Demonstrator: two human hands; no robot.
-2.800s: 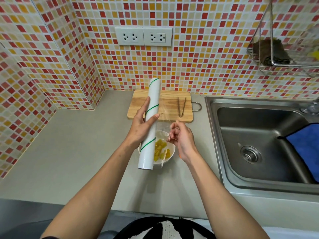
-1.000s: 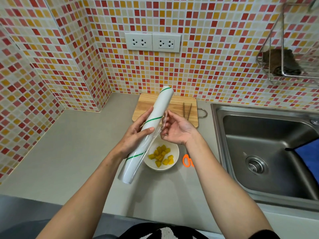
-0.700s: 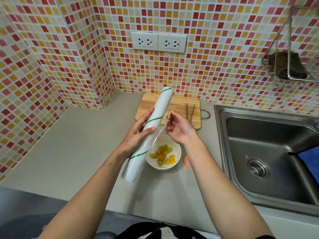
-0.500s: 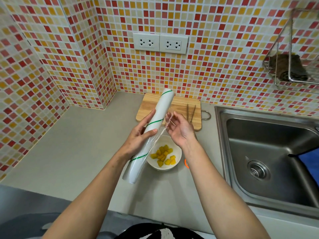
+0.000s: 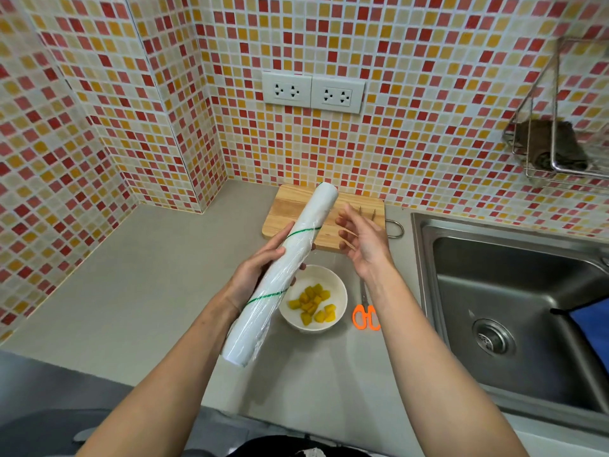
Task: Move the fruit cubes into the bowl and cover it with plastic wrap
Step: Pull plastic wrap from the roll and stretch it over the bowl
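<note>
A white bowl point(image 5: 336, 293) with several yellow fruit cubes point(image 5: 313, 304) stands uncovered on the grey counter. Above and to its left my left hand point(image 5: 260, 268) grips a long white roll of plastic wrap point(image 5: 283, 268) with green stripes, held slantwise with its far end over the cutting board. My right hand point(image 5: 361, 239) hovers just right of the roll, fingers spread, palm toward it, not touching the roll. No sheet of film shows between hand and roll.
A wooden cutting board point(image 5: 290, 209) lies behind the bowl with metal tongs point(image 5: 366, 212) on it. Orange-handled scissors point(image 5: 365, 313) lie right of the bowl. A steel sink point(image 5: 514, 311) fills the right side, with a blue cloth point(image 5: 593, 331) in it. A wire rack point(image 5: 557, 150) hangs on the tiled wall.
My right hand has let go of the film edge and drawn a little to the right, fingers open. The roll stays in my left hand. The scissors are now in full view.
</note>
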